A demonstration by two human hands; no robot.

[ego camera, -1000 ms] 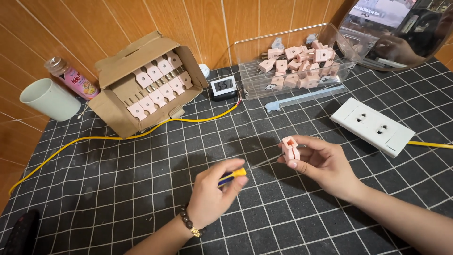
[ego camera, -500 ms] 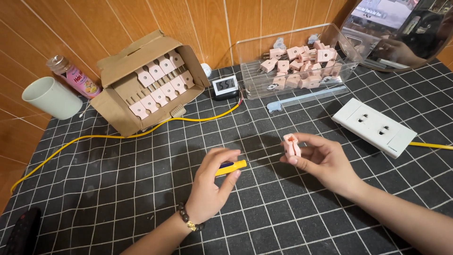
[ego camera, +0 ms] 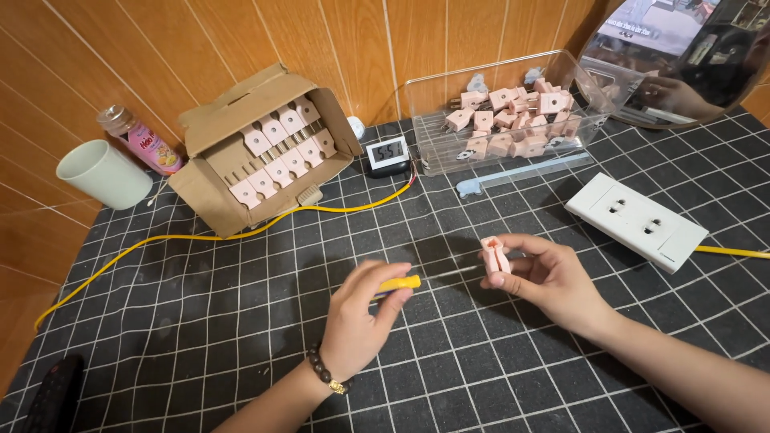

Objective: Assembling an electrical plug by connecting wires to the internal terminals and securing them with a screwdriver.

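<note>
1. The yellow-handled screwdriver (ego camera: 399,283) has been swung up level, its tip brought toward the small pink plastic plug (ego camera: 495,255).
2. The screwdriver is pinched by the left hand (ego camera: 358,324).
3. The plug is pinched by the right hand (ego camera: 548,277), above the black gridded counter (ego camera: 200,337).

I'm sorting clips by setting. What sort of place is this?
Likely a small home workbench for assembling electrical plugs: a clear bin of pink plug parts, a cardboard box of the same, and a white socket strip on a grid-patterned mat.

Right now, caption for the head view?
Left hand holds yellow screwdriver, right hand holds pink plug.
</note>
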